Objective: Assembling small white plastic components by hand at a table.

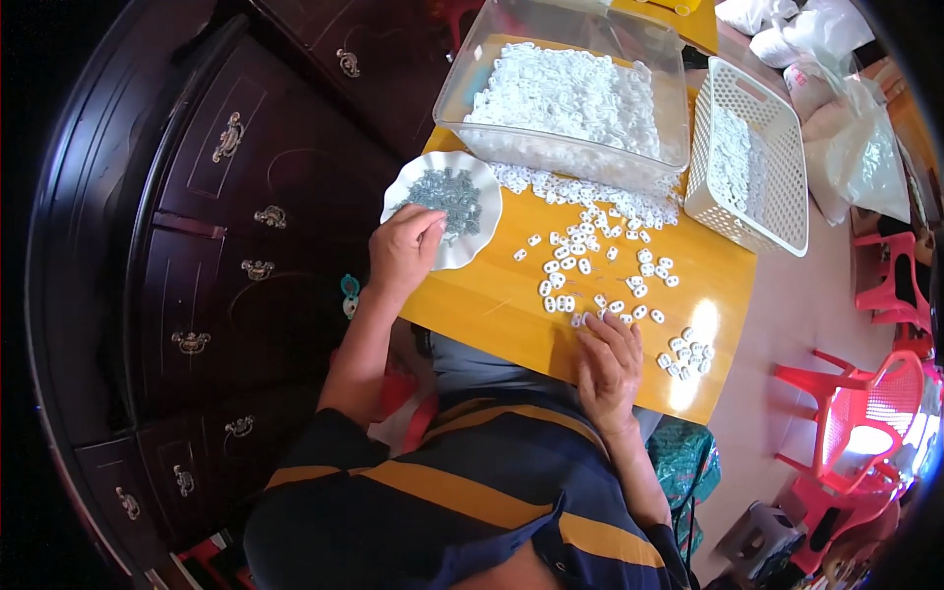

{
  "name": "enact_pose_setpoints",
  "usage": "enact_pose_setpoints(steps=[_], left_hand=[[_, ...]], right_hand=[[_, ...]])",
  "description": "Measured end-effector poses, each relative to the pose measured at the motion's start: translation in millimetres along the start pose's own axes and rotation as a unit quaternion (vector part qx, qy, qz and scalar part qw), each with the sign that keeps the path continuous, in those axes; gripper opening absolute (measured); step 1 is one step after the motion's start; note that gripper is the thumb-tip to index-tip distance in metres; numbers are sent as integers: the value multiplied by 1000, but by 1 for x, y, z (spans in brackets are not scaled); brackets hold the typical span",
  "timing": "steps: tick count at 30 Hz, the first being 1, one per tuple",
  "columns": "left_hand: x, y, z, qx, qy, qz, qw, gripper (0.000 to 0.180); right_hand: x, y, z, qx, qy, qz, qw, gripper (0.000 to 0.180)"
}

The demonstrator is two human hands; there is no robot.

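My left hand rests at the edge of a white scalloped plate that holds a heap of small grey-green metal pieces, with its fingertips pinched over them. My right hand lies flat near the front edge of the yellow wooden table, fingertips touching small white plastic pieces scattered across the tabletop. A separate little cluster of white pieces lies just right of that hand.
A clear plastic tub full of white pieces stands at the table's far side, next to a white perforated basket. A dark wooden cabinet with brass handles stands left. Red plastic chairs and white bags are at the right.
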State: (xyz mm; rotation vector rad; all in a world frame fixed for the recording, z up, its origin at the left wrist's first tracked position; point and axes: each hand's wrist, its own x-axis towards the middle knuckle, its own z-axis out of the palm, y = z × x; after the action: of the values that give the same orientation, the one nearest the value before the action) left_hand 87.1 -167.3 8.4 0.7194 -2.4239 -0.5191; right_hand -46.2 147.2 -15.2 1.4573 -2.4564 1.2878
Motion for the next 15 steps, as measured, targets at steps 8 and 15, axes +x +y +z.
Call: enact_pose_setpoints(steps=[8,15], left_hand=[[-12,55,8,-138,-110,26,984,4],[-45,106,42,-200,-228,93,948,12]], right_hand=[[9,2,1,7,6,-16,1000,27],[10,2,-8,-22,25,25,999,18]])
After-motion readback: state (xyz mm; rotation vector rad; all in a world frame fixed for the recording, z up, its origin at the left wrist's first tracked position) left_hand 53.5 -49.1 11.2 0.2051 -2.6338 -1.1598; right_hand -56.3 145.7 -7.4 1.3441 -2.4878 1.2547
